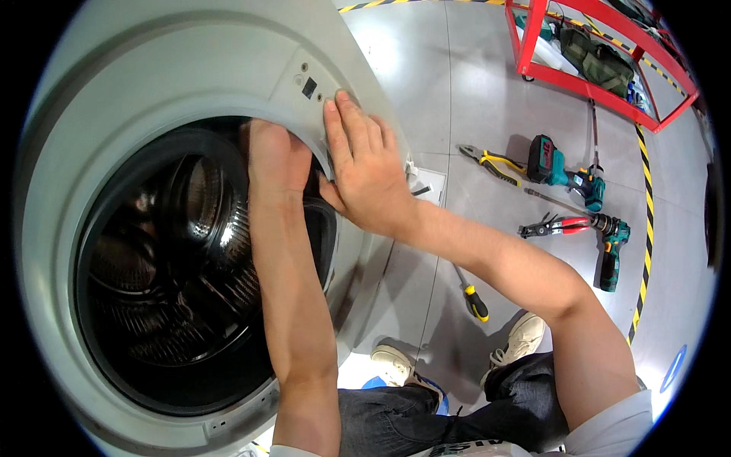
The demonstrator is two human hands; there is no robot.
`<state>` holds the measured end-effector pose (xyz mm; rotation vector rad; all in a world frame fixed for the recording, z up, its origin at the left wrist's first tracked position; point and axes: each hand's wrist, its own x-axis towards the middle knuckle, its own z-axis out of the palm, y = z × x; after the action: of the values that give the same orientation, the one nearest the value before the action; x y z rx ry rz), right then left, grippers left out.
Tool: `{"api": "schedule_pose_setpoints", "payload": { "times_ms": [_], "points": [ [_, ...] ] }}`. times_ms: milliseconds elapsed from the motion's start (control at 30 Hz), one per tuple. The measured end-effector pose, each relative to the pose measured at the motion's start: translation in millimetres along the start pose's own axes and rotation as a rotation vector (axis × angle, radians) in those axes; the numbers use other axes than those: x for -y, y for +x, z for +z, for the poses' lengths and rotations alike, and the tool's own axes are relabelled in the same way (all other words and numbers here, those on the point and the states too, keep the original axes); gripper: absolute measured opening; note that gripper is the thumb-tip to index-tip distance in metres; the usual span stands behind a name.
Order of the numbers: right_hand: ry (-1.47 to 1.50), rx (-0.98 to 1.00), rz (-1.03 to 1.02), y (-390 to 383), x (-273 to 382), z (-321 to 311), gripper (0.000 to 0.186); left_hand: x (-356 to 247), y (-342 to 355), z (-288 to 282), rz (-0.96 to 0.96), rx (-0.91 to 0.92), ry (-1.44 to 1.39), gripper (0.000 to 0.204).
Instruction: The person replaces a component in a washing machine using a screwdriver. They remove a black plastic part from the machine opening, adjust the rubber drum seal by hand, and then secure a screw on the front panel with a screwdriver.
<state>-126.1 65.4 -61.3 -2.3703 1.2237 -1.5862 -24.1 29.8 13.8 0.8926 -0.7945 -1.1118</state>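
The pale front panel [175, 65] of a washing machine fills the left side, with its round door opening showing the steel drum [205, 202] and a dark rubber gasket [95, 305]. My left hand [278, 156] reaches through the upper right of this opening, behind the panel's edge. Its fingers are out of sight, so whatever they touch is hidden. Flat against the outside of the panel lies my right hand [369, 175], fingers stretched out just below a small dark latch slot [309, 87]. Its thumb rests by the opening's rim.
On the floor to the right lie yellow-handled pliers [499, 164], two teal cordless drills [563, 169] with long bits, and a red-handled plier-like tool [563, 226]. A yellow-black screwdriver [477, 303] lies near my shoes. A red cart [586, 93] stands at the far right.
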Motion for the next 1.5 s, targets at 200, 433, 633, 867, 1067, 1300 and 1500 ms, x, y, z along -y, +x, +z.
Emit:
{"api": "schedule_pose_setpoints", "payload": {
  "times_ms": [200, 433, 633, 867, 1067, 1300, 1500],
  "points": [
    [0.037, 0.009, 0.018, 0.0, -0.9, -1.9, 0.082, -3.4, 3.8, -10.5, -0.012, 0.067, -0.018, 0.033],
    [0.051, 0.03, 0.014, 0.9, -1.1, -1.1, 0.084, 1.3, 15.0, -7.9, 0.062, -0.001, 0.116, 0.038],
    [0.061, 0.042, 0.027, 0.1, -4.1, -0.9, 0.09, -5.9, 12.3, 3.7, -0.029, -0.06, 0.055, 0.038],
    [0.055, 0.036, 0.023, 0.5, -4.4, -1.6, 0.092, 2.7, 12.7, 7.0, 0.015, -0.066, 0.027, 0.041],
    [0.07, 0.021, 0.035, -0.1, -3.9, -1.5, 0.093, 3.9, 19.2, 9.0, 0.057, -0.082, 0.032, 0.042],
    [0.082, 0.038, 0.058, 0.5, -2.9, -5.2, 0.089, 4.8, 21.4, 17.6, -0.005, -0.107, -0.033, 0.042],
    [0.079, 0.012, 0.067, 1.1, -2.3, -1.9, 0.088, 1.4, 24.6, 17.6, 0.002, -0.114, 0.136, 0.041]
  ]
}}
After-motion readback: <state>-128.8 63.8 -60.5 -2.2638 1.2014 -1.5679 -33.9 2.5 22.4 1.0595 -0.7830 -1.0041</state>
